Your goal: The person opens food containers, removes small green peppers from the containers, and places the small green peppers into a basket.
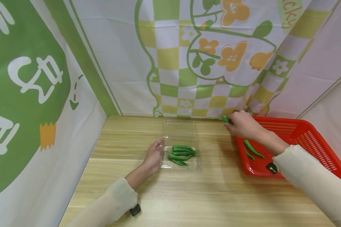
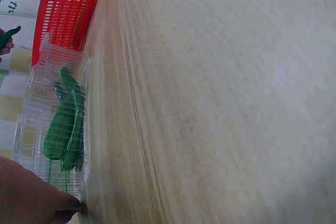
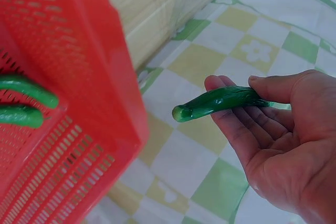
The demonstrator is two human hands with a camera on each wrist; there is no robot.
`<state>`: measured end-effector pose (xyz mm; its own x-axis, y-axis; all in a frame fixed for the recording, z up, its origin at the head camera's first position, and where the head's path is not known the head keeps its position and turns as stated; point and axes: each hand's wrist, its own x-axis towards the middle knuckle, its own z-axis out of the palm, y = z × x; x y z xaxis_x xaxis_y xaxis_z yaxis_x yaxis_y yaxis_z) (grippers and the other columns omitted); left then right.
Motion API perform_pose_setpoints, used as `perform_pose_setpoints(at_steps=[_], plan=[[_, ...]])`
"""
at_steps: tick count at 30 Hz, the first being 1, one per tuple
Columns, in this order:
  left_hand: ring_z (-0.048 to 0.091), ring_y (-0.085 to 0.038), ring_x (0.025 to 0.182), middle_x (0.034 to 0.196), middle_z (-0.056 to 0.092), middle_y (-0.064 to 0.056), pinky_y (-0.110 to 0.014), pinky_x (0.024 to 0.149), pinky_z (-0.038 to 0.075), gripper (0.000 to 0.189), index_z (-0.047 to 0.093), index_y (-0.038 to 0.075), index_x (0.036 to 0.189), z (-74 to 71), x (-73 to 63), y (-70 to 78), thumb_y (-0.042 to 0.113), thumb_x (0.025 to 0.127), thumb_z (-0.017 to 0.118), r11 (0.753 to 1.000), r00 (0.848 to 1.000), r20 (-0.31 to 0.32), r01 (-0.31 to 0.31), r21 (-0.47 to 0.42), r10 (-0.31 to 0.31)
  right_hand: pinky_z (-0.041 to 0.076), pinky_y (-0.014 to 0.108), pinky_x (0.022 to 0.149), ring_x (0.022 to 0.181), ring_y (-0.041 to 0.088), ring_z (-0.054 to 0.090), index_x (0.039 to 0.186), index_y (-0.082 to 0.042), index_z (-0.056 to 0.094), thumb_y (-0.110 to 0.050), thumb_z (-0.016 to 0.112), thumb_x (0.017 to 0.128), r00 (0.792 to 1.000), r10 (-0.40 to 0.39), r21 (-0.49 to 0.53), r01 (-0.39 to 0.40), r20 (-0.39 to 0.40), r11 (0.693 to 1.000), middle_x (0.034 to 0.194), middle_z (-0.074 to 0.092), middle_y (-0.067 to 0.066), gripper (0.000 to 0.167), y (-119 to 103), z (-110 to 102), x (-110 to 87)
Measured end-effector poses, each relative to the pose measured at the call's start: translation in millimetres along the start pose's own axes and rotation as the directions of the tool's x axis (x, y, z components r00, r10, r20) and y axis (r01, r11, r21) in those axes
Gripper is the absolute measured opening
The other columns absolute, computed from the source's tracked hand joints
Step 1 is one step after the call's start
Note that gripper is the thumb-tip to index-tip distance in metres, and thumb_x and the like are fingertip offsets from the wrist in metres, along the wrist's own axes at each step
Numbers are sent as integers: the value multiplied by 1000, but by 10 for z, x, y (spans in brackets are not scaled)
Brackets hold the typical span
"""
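Note:
A clear plastic clamshell box (image 1: 179, 129) lies on the wooden table with its lid folded back. Several green chili peppers (image 1: 182, 156) lie in its near half, mostly side by side. My left hand (image 1: 152, 159) holds the box by its left edge; the left wrist view shows fingers (image 2: 31, 195) at the box's end. Between thumb and fingers, my right hand (image 3: 286, 135) pinches one green chili pepper (image 3: 220, 102). That hand is beyond the left back corner of the red basket (image 1: 245, 167), above the table's back edge. Two green chili peppers (image 1: 253, 149) show inside the basket.
The red basket has slotted walls and stands at the right of the wooden table (image 1: 159, 201). A patterned cloth (image 1: 187, 78) hangs behind the table's back edge, and another printed sheet (image 1: 28, 94) hangs on the left. A small black device (image 1: 134, 210) is at the left sleeve.

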<state>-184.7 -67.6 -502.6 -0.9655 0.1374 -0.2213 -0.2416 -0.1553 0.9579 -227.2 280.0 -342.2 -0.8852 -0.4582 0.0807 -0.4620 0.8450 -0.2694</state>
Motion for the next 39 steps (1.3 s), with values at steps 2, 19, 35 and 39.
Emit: perform_pose_setpoints(at_steps=[2,19,35,39], plan=[[14,-47,160,170,21,-31,-59,133,8,50,26,-9,160,1,5,0,3,112,33,1000,1000,-2,5,2,-5,35,25,51,51,9,41,67,-14,50,-7,67,100,1000,23,3,-23,9,1000,60,46,-4,38,47,-12,-27],[16,-47,159,168,24,-33,-60,133,9,50,27,-8,161,-9,8,-46,3,112,34,1000,1000,-10,5,12,-4,35,26,51,51,11,40,66,-14,46,-8,68,99,993,117,-21,-116,29,993,56,45,-4,40,433,-83,-151],[17,-47,159,169,24,-32,-59,133,10,50,27,-8,161,-9,6,-18,3,112,34,1000,1000,-8,-3,13,3,43,30,56,52,13,47,68,-13,50,-4,68,97,989,133,-23,-132,58,991,57,48,-3,35,807,-120,-198],[16,-47,160,169,23,-32,-58,133,10,50,27,-8,161,-14,14,-25,3,112,34,1000,1000,-9,0,8,0,47,35,61,53,13,50,68,-13,57,-5,69,96,988,135,-40,-132,69,990,58,51,-5,31,915,-100,-202]])
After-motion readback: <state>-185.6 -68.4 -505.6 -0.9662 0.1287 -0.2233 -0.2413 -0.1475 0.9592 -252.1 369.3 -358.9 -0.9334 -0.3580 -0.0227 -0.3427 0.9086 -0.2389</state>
